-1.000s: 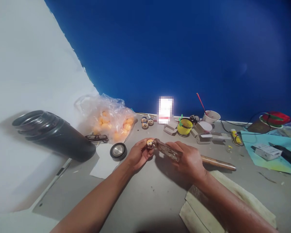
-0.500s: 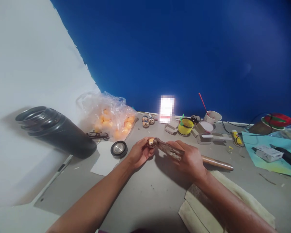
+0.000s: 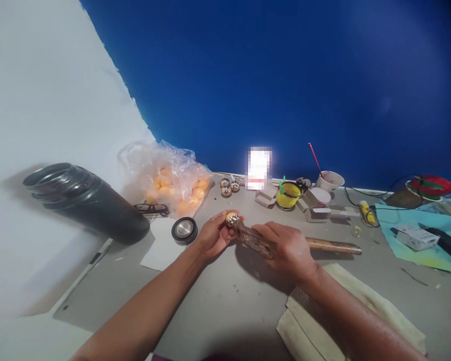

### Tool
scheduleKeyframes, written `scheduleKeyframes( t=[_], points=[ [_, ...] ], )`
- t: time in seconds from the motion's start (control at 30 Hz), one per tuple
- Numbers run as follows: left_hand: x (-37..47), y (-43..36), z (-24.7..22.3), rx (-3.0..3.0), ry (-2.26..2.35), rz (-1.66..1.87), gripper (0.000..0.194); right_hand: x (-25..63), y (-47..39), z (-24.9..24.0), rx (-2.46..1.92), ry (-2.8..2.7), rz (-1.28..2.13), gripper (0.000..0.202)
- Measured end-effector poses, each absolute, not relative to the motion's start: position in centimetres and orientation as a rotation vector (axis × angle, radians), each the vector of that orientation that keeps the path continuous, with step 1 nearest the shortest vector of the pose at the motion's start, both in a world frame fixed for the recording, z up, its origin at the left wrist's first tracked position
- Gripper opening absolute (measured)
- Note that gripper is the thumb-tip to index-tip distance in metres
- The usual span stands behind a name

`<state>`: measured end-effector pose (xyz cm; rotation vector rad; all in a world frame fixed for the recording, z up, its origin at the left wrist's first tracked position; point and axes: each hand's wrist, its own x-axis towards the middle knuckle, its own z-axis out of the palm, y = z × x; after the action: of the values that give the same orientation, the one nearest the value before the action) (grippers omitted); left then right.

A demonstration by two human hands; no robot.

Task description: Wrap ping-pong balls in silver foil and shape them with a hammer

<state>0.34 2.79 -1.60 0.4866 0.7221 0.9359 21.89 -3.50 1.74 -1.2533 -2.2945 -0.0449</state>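
Note:
My left hand holds a small orange ball, partly covered in shiny mirror-like pieces, between its fingertips above the table. My right hand is wrapped round a worn, mottled brown tool. The tool's left end meets the lower right of the ball, though I cannot tell whether they touch. A smooth wooden rod sticks out to the right behind that hand and looks like the tool's handle. Several finished-looking mirrored balls sit together farther back on the table.
A dark flask stands at left, its lid on white paper. Behind are glasses and a clear bag of orange balls. A yellow cup, white cup and cyan sheet lie right; a cloth is nearer.
My right hand and the tool have shifted slightly left and down. The ball has turned in my left hand, so more of its mirrored side shows.

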Motion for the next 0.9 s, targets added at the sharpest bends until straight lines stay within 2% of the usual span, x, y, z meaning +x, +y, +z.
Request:
scheduleKeyframes(
  t=[0.27, 0.47, 0.9],
  points=[
    [-0.5, 3.4, -1.1, 0.539, 0.645, 1.043, 0.028, 20.9, -3.3, 1.3, -1.449, -2.375, 0.002, 0.008],
    [-0.5, 3.1, -0.9, 0.561, 0.601, 1.034, 0.029, 20.3, -2.9, 0.4, -1.641, -2.337, -0.003, 0.007],
    [-0.2, 2.9, -0.5, 0.596, 0.571, 1.018, 0.033, 20.2, -2.6, 1.0, -1.665, -2.457, 0.106, 0.003]
  ],
)
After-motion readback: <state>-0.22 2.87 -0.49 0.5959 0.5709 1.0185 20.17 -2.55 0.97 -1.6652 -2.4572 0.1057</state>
